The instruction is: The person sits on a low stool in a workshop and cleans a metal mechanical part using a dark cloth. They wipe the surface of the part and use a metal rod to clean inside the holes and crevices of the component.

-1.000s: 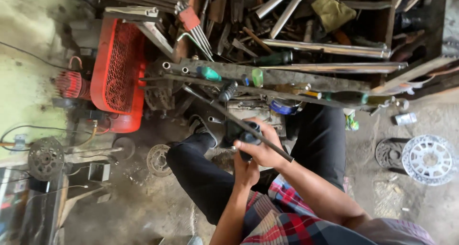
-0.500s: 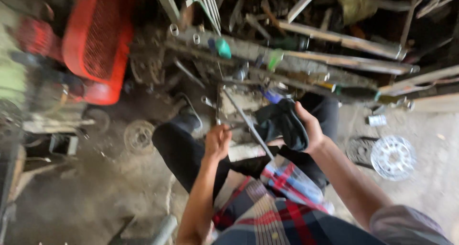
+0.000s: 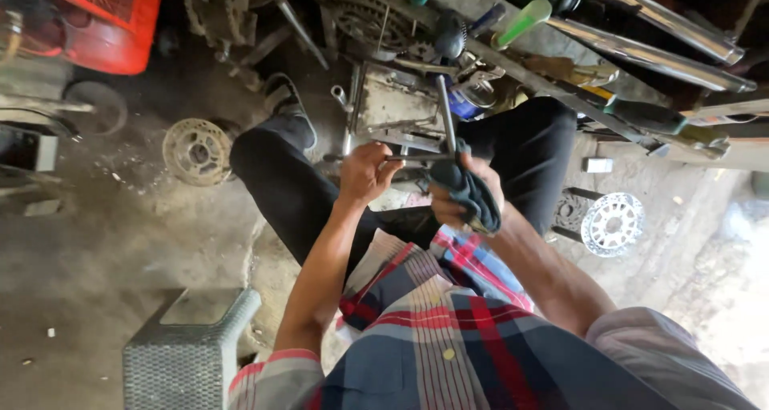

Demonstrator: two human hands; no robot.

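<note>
Concrete floor, dusty, carries a sprocket at nine o'clock and brake disc at three; left hand grips a T-shaped metal rod, right hand clutches a dark rag.

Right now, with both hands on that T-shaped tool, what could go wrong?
1. The right hand grips the tool through a dark rag; the rag may slip or bunch, loosening the hold.
2. The left hand holds the thin crossbar bare; a sudden give could knock its knuckles into the metal frame just ahead.
3. Screwdrivers stick out from the bench close above the hands.
</note>
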